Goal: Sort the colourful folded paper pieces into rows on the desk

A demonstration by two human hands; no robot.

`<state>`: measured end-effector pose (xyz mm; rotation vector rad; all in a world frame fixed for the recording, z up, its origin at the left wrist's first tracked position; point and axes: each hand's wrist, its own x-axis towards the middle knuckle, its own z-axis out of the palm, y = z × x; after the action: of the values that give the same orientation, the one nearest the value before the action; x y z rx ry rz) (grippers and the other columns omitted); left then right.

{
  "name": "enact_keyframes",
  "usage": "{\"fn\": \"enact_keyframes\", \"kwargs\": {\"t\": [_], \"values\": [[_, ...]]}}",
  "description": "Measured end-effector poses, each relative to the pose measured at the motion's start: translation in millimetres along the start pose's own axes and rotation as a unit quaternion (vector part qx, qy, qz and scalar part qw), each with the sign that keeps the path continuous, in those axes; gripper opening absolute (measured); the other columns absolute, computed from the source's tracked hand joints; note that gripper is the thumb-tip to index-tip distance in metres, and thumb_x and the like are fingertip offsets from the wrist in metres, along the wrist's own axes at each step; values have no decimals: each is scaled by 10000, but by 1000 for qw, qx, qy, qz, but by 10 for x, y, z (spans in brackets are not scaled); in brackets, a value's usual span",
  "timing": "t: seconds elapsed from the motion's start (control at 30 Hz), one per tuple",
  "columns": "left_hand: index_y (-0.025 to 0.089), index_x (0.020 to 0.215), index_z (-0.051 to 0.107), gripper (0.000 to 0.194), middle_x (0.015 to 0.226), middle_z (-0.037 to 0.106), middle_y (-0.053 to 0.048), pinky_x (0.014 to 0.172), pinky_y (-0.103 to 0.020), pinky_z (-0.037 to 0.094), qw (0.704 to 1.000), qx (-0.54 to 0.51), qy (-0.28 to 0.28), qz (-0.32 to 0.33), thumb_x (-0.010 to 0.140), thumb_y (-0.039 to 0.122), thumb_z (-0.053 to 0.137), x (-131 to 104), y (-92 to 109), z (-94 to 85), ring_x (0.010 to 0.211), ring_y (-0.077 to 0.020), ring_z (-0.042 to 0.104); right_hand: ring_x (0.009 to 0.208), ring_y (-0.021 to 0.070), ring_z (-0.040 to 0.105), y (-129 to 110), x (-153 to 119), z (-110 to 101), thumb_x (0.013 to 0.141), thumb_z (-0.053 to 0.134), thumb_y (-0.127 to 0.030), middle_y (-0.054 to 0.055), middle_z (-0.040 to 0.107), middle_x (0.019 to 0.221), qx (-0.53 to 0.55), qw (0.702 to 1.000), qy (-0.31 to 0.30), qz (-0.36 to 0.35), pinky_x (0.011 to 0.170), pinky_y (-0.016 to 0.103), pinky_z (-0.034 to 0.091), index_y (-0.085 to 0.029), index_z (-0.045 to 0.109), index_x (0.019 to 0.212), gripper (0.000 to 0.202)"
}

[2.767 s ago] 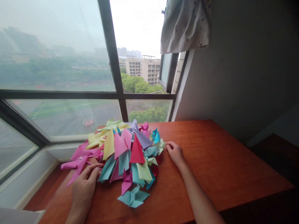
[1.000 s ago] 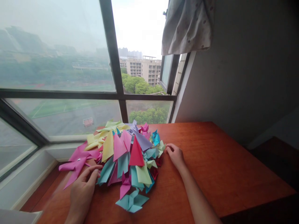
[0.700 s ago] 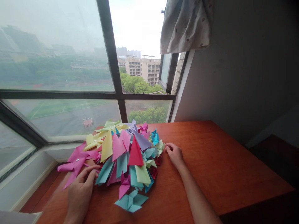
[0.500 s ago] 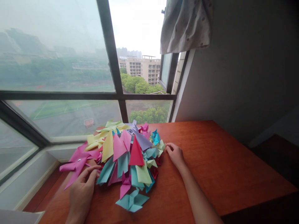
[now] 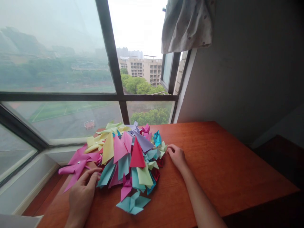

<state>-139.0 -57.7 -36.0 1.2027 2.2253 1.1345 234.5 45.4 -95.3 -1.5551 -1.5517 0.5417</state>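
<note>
A heap of folded paper pieces lies on the wooden table, among them a red paper cone, a yellow one, pink ones and a lavender one. At its left edge rests my left hand, open, thumb and fingers loosely bent, fingertips at the pile by a magenta pinwheel. My right hand lies along the right edge, open and loosely curved, its fingertips beside a pale green folded piece. Nearest me is a teal paper crane, with a magenta folded piece behind it.
The reddish-brown table extends to the right, its front edge at lower right. Behind it are windows with dark frames, one pane standing open. A dotted curtain hangs over the opening, and a grey wall rises on the right.
The whole view has shifted slightly, so everything appears a little further left. Both hands and the paper heap keep their places relative to each other.
</note>
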Motion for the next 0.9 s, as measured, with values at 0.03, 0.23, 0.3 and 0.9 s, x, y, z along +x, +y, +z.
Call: {"fn": "enact_keyframes", "kwargs": {"t": [0.03,0.23,0.3,0.9], "values": [[247,926,714,408,749,703,-10,677,-306,455,1000,3,0,-1,696,534,538,0,-3,-1,768,-243,656,805,205,685,2,1,0,815,475,-326,20,750,844,0,1000,0,0,755,288,487,-238,726,861,271],[260,950,708,398,763,710,0,687,-309,451,1000,11,2,-1,714,528,534,-3,-16,-5,776,-239,659,790,201,678,1,3,-2,821,475,-327,14,744,822,-2,1000,-4,-3,755,289,479,-237,721,846,263],[260,947,707,397,766,711,-3,692,-310,456,1000,10,2,0,711,528,534,-3,-14,-5,780,-242,658,799,202,680,1,3,-3,822,474,-327,15,746,835,-2,1000,-4,-3,754,289,478,-237,720,849,263],[260,910,717,374,780,720,-1,678,-304,467,1000,28,7,10,688,500,533,-40,58,-17,777,-242,663,812,205,681,-6,-3,-6,833,471,-333,16,752,850,-11,1000,-6,-4,750,287,476,-243,719,853,264]]}}
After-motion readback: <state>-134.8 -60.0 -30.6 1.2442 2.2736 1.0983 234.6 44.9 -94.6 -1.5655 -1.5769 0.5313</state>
